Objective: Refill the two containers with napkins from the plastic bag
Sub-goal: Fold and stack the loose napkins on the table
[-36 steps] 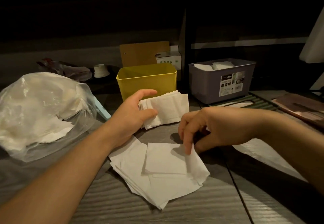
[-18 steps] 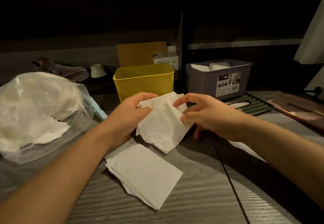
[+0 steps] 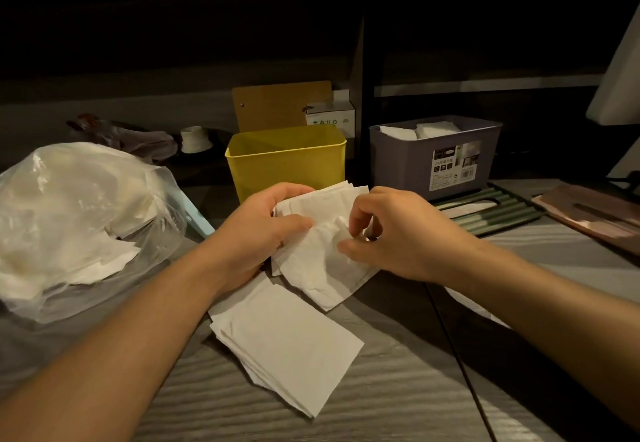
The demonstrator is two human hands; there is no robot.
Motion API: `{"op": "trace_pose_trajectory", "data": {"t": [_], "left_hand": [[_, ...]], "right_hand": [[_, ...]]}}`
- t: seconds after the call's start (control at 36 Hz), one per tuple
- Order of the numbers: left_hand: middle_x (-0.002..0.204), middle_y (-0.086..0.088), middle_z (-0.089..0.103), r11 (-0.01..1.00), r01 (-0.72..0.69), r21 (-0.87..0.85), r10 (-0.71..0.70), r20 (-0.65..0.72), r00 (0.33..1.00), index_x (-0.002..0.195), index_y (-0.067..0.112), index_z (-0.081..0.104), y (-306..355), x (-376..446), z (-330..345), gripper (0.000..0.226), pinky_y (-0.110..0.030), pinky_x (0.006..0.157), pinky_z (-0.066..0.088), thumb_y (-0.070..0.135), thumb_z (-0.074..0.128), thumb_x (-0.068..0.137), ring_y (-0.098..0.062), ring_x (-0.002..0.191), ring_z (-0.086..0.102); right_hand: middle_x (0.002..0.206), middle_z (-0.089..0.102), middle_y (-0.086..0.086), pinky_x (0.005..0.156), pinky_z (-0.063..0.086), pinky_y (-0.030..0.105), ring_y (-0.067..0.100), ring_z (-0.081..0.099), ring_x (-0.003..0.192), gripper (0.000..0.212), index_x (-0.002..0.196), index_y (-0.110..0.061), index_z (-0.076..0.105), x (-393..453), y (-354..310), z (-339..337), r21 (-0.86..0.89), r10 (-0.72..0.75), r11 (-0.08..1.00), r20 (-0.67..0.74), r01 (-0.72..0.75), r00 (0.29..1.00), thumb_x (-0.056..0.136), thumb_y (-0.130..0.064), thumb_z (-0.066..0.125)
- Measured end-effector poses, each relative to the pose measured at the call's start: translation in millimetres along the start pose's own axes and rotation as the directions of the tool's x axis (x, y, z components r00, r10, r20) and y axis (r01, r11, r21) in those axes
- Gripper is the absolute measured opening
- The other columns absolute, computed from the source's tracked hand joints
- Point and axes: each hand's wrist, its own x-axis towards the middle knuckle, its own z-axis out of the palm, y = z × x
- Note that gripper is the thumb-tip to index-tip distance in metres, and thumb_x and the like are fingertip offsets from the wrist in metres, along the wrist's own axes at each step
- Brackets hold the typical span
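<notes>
Napkins are now being gathered in both hands: half a second ago the right hand [image 3: 398, 233] was only bringing one loose sheet up to the bundle of napkins [image 3: 322, 247], and now that sheet is lying crumpled on top of the bundle, with the right thumb and fingers curling in to pinch it. The left hand [image 3: 256, 233] is gripping the bundle from the left, thumb pressing on top, much as it was before. A second ago the right hand was lower, lifting that sheet off the stack of napkins [image 3: 287, 344] on the near part of the table [image 3: 398, 400]; the stack is now lying flat and untouched, just near of the hands.

The yellow container [image 3: 287, 161] is standing just beyond the hands; its inside is not showing from this angle. The grey container [image 3: 433, 154] is sitting farther right with white napkins showing above its rim. The plastic bag [image 3: 69, 220] is slumping at the left, more napkins blurring through its film and its near edge cut off by the frame.

How many sheets the bundle is holding is impossible to tell, since the hands are covering part of it, and the dark far background is too dim to make out
</notes>
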Motion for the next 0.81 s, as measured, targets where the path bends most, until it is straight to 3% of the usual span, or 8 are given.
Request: {"op": "trace_pose_trajectory", "data": {"t": [0.14, 0.28, 0.44, 0.67, 0.81], "left_hand": [[0.115, 0.005, 0.067, 1.0, 0.019, -0.01, -0.019, -0.003, 1.0, 0.118, 0.034, 0.063, 0.0, -0.5, -0.2, 0.031, -0.04, 0.085, 0.062, 0.014, 0.066, 0.095, -0.019, 0.106, 0.068], [0.113, 0.006, 0.068, 1.0, 0.015, -0.013, -0.015, -0.008, 1.0, 0.116, 0.034, 0.063, 1.0, -0.1, 0.7, 0.029, -0.034, 0.079, 0.062, 0.012, 0.064, 0.096, -0.018, 0.104, 0.068], [0.112, 0.006, 0.068, 1.0, 0.026, -0.016, -0.027, -0.014, 1.0, 0.117, 0.033, 0.063, 1.6, -0.1, 0.9, 0.029, -0.032, 0.076, 0.062, 0.011, 0.064, 0.097, -0.017, 0.102, 0.069], [0.115, 0.005, 0.067, 0.999, 0.035, -0.032, -0.035, -0.013, 0.999, 0.116, 0.033, 0.063, 2.3, 0.0, 1.2, 0.029, -0.031, 0.077, 0.062, 0.011, 0.063, 0.097, -0.018, 0.105, 0.067], [0.116, 0.005, 0.067, 0.999, 0.033, -0.035, -0.033, -0.014, 0.999, 0.114, 0.032, 0.064, 3.3, -0.3, 1.7, 0.029, -0.034, 0.083, 0.061, 0.009, 0.061, 0.098, -0.019, 0.108, 0.066]], "right_hand": [[0.086, 0.059, -0.013, 0.065, 0.04, 0.017, 0.007, 0.058, 0.081, 0.01, 0.086, -0.028, 0.061, 0.6, 4.4, -2.5, 0.003, -0.003, 1.0, 0.008, 0.003, 1.0, 0.093, -0.024, 0.066], [0.078, 0.066, -0.01, 0.063, 0.051, 0.019, 0.005, 0.063, 0.072, 0.008, 0.088, -0.026, 0.065, 0.1, 10.1, -7.8, 0.145, 0.055, 0.988, -0.01, -0.053, 0.998, 0.092, -0.032, 0.067], [0.085, 0.06, -0.014, 0.064, 0.05, 0.022, 0.006, 0.058, 0.076, 0.024, 0.089, -0.029, 0.065, -1.4, 3.6, -1.2, 0.026, 0.042, 0.999, 0.012, -0.042, 0.999, 0.085, -0.051, 0.072], [0.09, 0.059, -0.011, 0.068, 0.046, 0.02, 0.007, 0.056, 0.079, 0.005, 0.09, -0.025, 0.069, -1.1, 1.6, 1.4, -0.083, 0.008, 0.997, 0.015, -0.007, 1.0, 0.09, -0.03, 0.07], [0.083, 0.063, -0.009, 0.064, 0.048, 0.019, 0.008, 0.06, 0.076, 0.007, 0.086, -0.024, 0.065, -1.2, -0.5, -6.6, 0.045, 0.024, 0.999, 0.037, -0.025, 0.999, 0.092, -0.025, 0.066]]}}
